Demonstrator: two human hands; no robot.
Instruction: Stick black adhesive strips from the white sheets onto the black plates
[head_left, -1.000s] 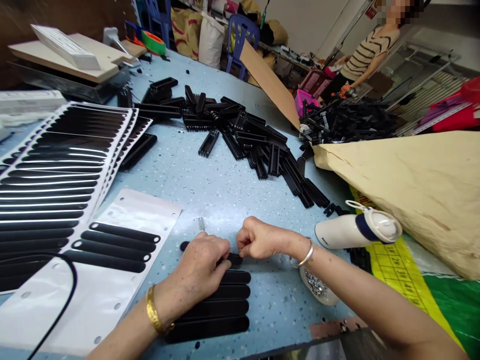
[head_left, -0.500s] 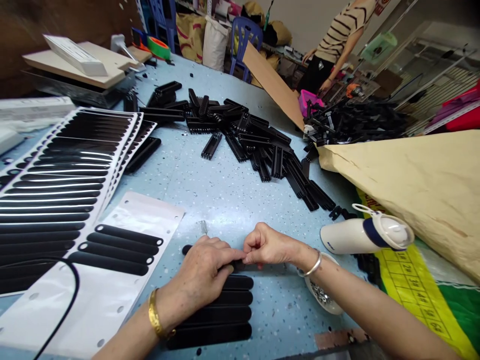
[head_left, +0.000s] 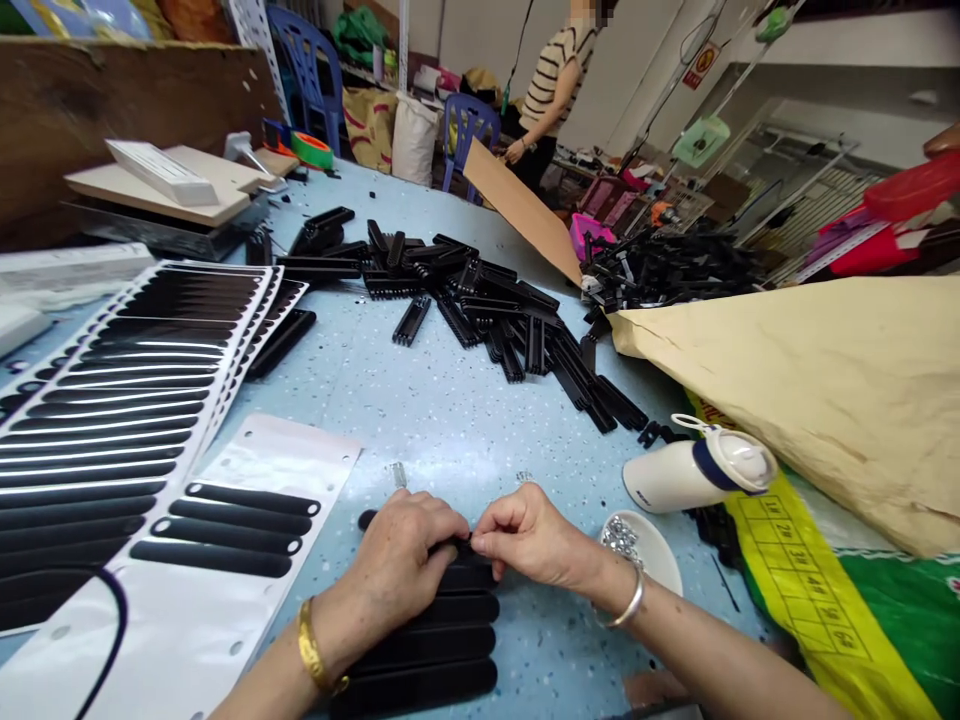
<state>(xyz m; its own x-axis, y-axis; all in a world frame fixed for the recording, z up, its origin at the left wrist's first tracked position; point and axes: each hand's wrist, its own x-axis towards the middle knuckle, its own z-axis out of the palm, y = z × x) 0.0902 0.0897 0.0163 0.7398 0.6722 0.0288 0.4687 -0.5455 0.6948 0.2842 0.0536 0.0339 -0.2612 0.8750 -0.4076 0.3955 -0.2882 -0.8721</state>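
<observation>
Since the earlier frames both hands have drawn closer together and now meet over the top strip, while the person in the striped top stands further left at the upper middle of the frame.

Low in the centre, the left hand lies palm-down on a row of long black rounded foam strips laid side by side on the pale blue speckled table. Its fingers press the topmost strip. The right hand pinches narrowly at that strip's right end, thumb and forefinger tight together; what is between them is too small to tell.

As a judgement, several strips are already laid down below the hands, and the white backing sheet at lower left has three strips left on it, with full sheets stacked further left, so much seems left.

A small white dish of silver bits sits just right of the right wrist, a white flask with a navy band above it. Black ribbed plastic parts lie heaped in the upper centre.
</observation>
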